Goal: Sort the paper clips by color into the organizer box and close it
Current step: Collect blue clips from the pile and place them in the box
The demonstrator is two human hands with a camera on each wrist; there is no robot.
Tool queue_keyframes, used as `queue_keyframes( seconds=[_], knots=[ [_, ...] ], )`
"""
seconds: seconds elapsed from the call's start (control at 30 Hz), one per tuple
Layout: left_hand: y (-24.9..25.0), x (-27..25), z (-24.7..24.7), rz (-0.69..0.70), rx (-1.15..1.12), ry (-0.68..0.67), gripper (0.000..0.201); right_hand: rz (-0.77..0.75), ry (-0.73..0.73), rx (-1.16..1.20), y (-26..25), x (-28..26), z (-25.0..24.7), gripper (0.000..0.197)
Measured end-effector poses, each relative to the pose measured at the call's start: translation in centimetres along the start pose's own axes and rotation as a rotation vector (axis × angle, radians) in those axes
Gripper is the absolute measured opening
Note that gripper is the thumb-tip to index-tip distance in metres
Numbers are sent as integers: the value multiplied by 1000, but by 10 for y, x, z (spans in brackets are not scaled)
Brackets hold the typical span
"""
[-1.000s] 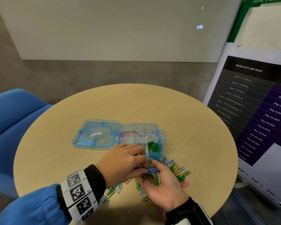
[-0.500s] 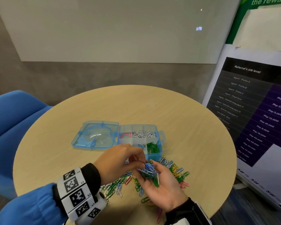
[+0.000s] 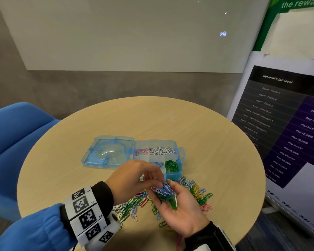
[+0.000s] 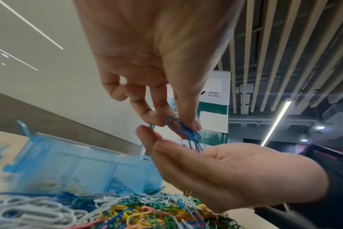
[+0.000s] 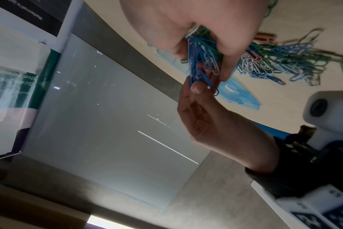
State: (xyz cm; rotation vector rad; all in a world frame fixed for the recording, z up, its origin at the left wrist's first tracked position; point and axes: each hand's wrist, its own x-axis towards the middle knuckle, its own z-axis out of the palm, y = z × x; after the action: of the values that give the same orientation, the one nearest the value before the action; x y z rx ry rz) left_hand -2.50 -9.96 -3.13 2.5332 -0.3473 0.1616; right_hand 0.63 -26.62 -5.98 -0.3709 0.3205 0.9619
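Clips (image 3: 165, 193) of blue and green wire lie bunched in the cupped palm of the right hand (image 3: 179, 212), which is turned palm up, fingers loosely curled round the bunch, just above the surface (image 3: 216, 142). The left hand (image 3: 134, 178) comes in from above and pinches several blue clips (image 4: 183, 131) between thumb and fingertips at their looped ends, the other fingers curled aside. Judged from their look, the clips are light, stiff, smooth-coated wire; they appear prone to hooking into one another, so a pull on one may drag neighbours of another colour. A hold on the rounded end of a single blue clip, with a slight shake to free it, seems the sounder grip than a broad grab. Beneath and beside both hands a loose mixed heap (image 3: 134, 205) of green, blue, white, yellow and pink clips lies spread on the surface. Just beyond it stands the organizer box (image 3: 179, 173), translucent blue, its lid (image 3: 107, 151) laid open flat to the left. White clips (image 3: 161, 150) fill one far compartment, pink ones (image 3: 142, 151) sit beside them, green ones (image 3: 171, 165) occupy a near compartment, and a few blue ones show next to the green. Sorting appears well short of complete; the box is not yet closed.
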Motion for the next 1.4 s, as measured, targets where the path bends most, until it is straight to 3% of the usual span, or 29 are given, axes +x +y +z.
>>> queue_keyframes(
  seconds=[0.17,0.5,0.67,0.93,1.2,1.4],
  knots=[
    [-1,0,-3,2,-22,4,11,-11,18,-13,0,-1,3,29],
    [-5,2,-3,6,-28,20,11,-33,72,-80,0,-1,4,28],
    [-3,6,-11,-12,-15,73,8,-31,79,-114,-2,3,1,37],
    [-14,35,-27,-172,27,166,6,-26,61,-65,-6,2,-4,47],
    [-18,53,-20,-211,101,90,23,-39,74,-17,-9,-1,-3,45],
    [4,41,-18,-153,173,28,19,-37,108,-36,-11,-1,-4,45]
  ],
)
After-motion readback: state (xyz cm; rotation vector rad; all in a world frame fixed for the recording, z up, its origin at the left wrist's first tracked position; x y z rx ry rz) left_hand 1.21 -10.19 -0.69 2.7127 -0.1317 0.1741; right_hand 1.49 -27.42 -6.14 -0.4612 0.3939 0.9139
